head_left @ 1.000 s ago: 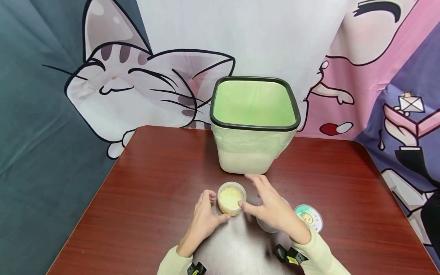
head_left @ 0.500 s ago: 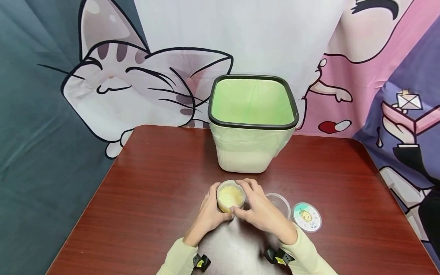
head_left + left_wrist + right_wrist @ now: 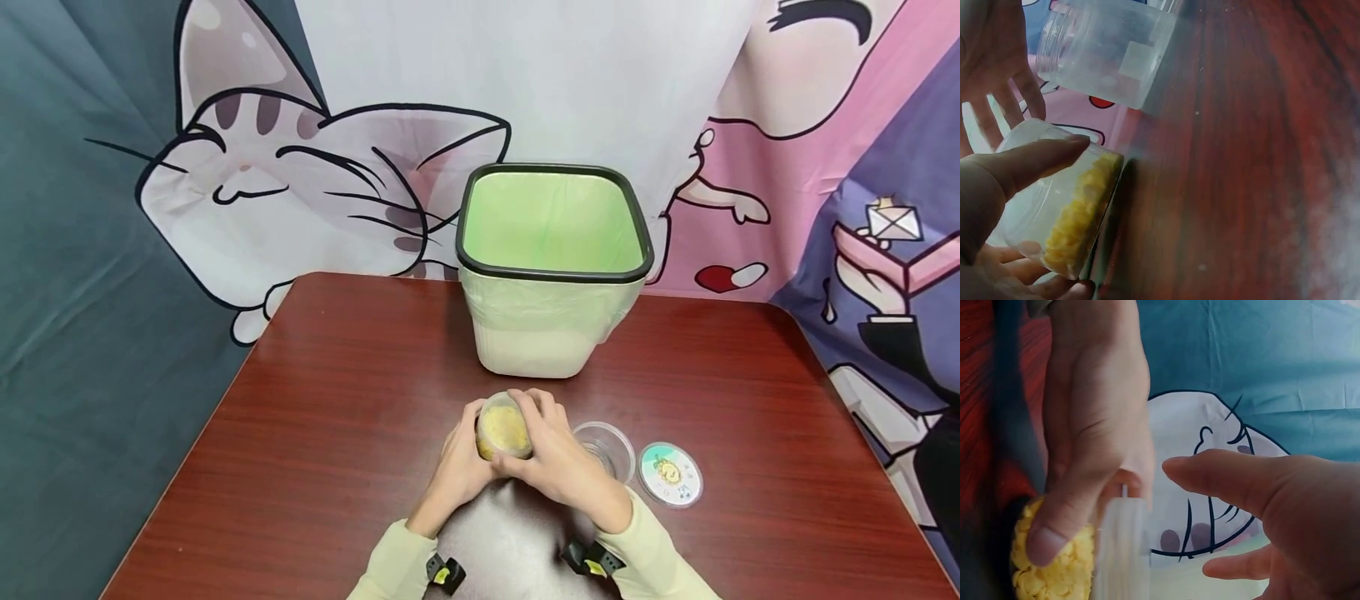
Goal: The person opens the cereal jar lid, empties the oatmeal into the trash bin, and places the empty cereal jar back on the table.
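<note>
My left hand (image 3: 461,458) grips a small clear plastic jar (image 3: 1035,200) from its left side, thumb and fingers curled round the wall. Loose yellow pieces (image 3: 1082,215) lie in its lower part, and its top has no lid. In the head view the jar's mouth leans a little. My right hand (image 3: 558,450) is spread at the jar's right side, thumb and forefinger right at the rim. In the right wrist view its fingers (image 3: 1229,481) are fairly straight, and the jar's rim (image 3: 1125,550) shows beside them.
Another clear jar (image 3: 606,446) with a threaded mouth stands just right of the hands. Beside it lies a round printed lid (image 3: 670,475). Behind the hands stands a green-lined bin (image 3: 551,325) with a black rim, on the reddish-brown table (image 3: 337,400).
Both hands have closed in on the jar from either side. The left hand now grips it and it has tipped slightly. My right hand has moved left, uncovering the other clear jar.
</note>
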Tool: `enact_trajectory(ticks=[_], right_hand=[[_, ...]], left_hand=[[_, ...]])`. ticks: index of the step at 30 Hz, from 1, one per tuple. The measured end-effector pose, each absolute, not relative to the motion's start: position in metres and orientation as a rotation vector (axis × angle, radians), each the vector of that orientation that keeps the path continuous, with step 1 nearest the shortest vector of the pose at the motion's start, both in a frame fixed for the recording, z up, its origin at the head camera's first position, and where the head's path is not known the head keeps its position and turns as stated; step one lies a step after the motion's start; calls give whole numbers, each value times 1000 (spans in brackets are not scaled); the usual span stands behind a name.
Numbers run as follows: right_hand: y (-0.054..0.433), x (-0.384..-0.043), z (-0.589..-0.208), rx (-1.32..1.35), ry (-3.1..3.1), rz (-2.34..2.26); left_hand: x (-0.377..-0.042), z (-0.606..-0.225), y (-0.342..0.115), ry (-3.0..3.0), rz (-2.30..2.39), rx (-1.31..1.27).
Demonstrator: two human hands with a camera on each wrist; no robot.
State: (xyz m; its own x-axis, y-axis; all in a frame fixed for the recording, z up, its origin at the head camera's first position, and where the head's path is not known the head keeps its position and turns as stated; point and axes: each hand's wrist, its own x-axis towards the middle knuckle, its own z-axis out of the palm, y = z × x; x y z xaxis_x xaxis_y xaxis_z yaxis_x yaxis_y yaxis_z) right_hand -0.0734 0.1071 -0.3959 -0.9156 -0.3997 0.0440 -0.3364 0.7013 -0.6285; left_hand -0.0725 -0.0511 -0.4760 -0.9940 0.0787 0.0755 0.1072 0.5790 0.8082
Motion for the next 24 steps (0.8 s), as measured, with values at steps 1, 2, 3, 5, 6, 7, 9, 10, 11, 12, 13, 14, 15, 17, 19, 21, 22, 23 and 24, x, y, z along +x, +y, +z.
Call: enact_trajectory(ticks=[1,2,3,5,6,7,9,10,11,12,13,14,15,17,19,21,22,23,24], right_hand=[[106,-73,-397,-611,2815,-1007],[106,-74,-397,-612,2824,-1005],[105,-74,-398,-611,2834,-998],[104,-74,-399,-611,2859,-978],[104,-74,-399,-610,2872,-965],[103,-74,-400,-609,2888,-954],[102,-74,-400,-597,2919,-924],[102,-74,-400,-591,2932,-917],[102,-74,-400,-581,2941,-912],[101,-73,-400,-574,2949,-916],[101,-73,-400,-566,2956,-920],[101,-73,-400,-560,2959,-928],[101,-73,-401,-560,2961,-939],[101,-73,-401,-565,2960,-959],[101,-74,-402,-579,2969,-981],[101,-74,-403,-592,2985,-1012],[101,-74,-403,-597,2993,-1028],[101,-73,-403,-600,3001,-1049],[101,-73,-403,-594,3005,-1072]], left_hand=[[-72,-476,-51,-2743,-1416,-176],[-72,-476,-51,-2722,-1418,-189],[-72,-475,-50,-2703,-1416,-206],[-71,-474,-50,-2668,-1409,-243],[-70,-473,-50,-2654,-1410,-258],[-70,-472,-50,-2644,-1411,-270],[-69,-471,-49,-2626,-1418,-288],[-69,-470,-49,-2619,-1433,-286],[-68,-469,-50,-2613,-1453,-280],[-68,-469,-50,-2603,-1476,-277],[-67,-468,-50,-2593,-1497,-276],[-67,-468,-50,-2581,-1523,-278],[-66,-468,-50,-2568,-1543,-285],[-66,-468,-51,-2547,-1564,-305],[-65,-469,-51,-2530,-1547,-333],[-65,-468,-50,-2518,-1524,-367],[-65,-468,-50,-2516,-1511,-383],[-65,-467,-49,-2514,-1500,-399],[-65,-467,-49,-2520,-1489,-414]])
